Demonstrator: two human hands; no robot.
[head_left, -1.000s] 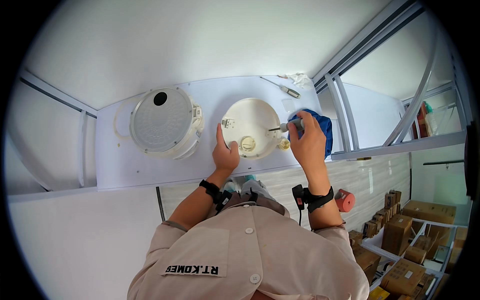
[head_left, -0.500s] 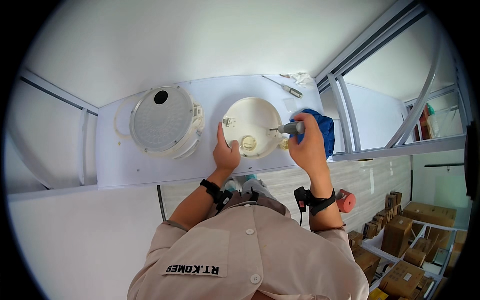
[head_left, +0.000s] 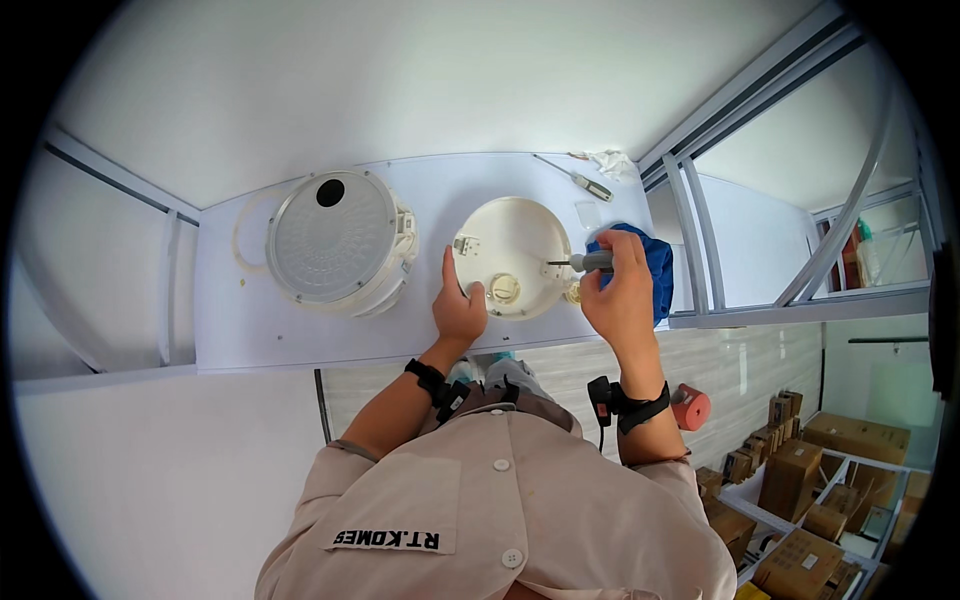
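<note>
A white, round, bowl-like plastic shell (head_left: 520, 225) lies open side up on the table in front of me. My left hand (head_left: 460, 308) grips its left rim, thumb inside and fingers stretched along the outer wall. In my right hand (head_left: 620, 295) is a screwdriver (head_left: 592, 262) with a grey handle, held almost level. Its dark tip is at a small fitting on the shell's right inner wall; whether it sits in a screw is too small to tell. A metal bracket (head_left: 466, 246) and a round cream-coloured part (head_left: 505, 289) show inside the shell.
On the left stands a large white round appliance (head_left: 335, 240) with a grey lid. Another screwdriver (head_left: 585, 184) lies at the back right near crumpled white tissue (head_left: 612, 163). Blue cloth (head_left: 655, 265) lies behind my right hand. Cardboard boxes (head_left: 790, 475) stand at the lower right.
The table and everything on it sit slightly farther right in the picture. My right hand has turned a little around the screwdriver, whose tip stays at the same fitting. My left hand keeps its grip.
</note>
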